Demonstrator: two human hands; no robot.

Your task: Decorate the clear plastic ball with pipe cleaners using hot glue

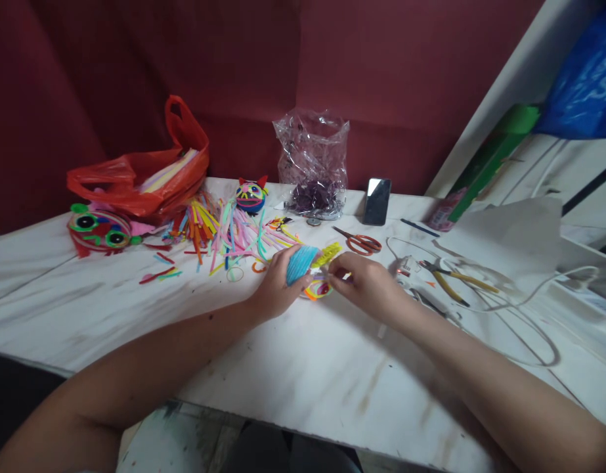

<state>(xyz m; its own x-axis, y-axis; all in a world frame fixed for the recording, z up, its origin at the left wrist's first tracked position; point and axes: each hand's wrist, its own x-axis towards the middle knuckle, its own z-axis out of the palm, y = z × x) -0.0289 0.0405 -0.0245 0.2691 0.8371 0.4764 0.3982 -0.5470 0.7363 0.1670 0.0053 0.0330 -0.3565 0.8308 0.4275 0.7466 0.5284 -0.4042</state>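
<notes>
Craftwork in blue strands [301,264] over the worktop [293,368], clamped in the left grip [276,289], with the right grip [364,276] beside the yellow fuzzy strip [328,255], closure impossible to tell: best to brace firmly, working lightly.

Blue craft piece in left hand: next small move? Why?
Probably press with the right hand beside the yellow fuzzy part, while the left hand steadies the blue craft piece. The left grips it, and the right is close to the yellow part and the orange-edged eye shape; whether it pinches anything is unclear.
</notes>
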